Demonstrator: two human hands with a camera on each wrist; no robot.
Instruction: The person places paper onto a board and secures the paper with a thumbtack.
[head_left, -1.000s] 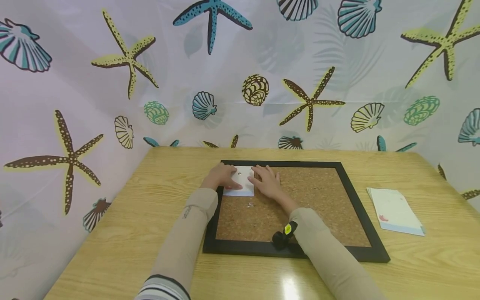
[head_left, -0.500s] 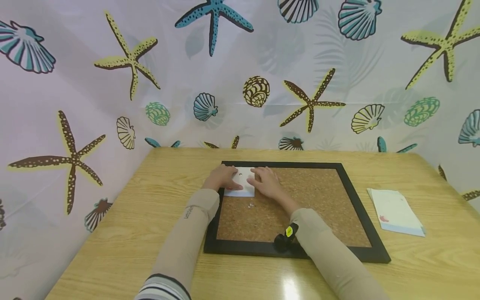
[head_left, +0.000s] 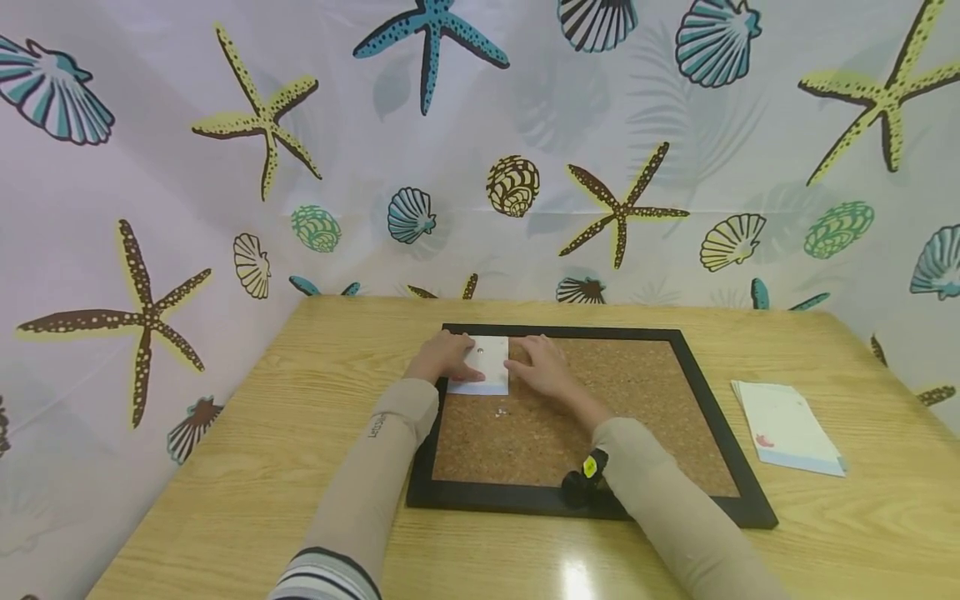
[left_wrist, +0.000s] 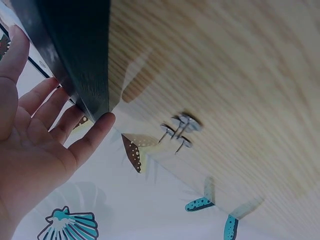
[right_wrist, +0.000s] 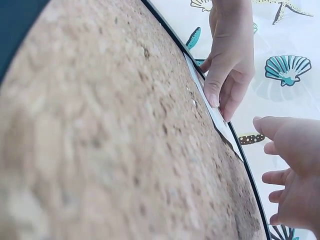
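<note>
A white card [head_left: 492, 367] with a pale blue lower edge lies on the corkboard [head_left: 622, 408], in its upper left corner. Near the card's top sits a small round metal pin head [head_left: 481, 351]. My left hand [head_left: 447, 358] rests over the card's left part and the frame, its thumb on the card. Seen from the left wrist, the fingers of that hand [left_wrist: 45, 125] spread along the black frame [left_wrist: 80, 55]. My right hand [head_left: 543, 367] hovers just right of the card, fingers relaxed and holding nothing; the right wrist view shows it [right_wrist: 295, 170] apart from the card.
Small shiny pins [head_left: 501, 411] lie on the cork below the card. Several thumbtacks [left_wrist: 181, 127] lie on the wooden table beyond the frame. A stack of cards [head_left: 791, 425] sits right of the board. A shell-patterned cloth [head_left: 465, 167] hangs behind.
My right hand has drawn back to the right, off the card's right edge. My left hand and the card have stayed in place.
</note>
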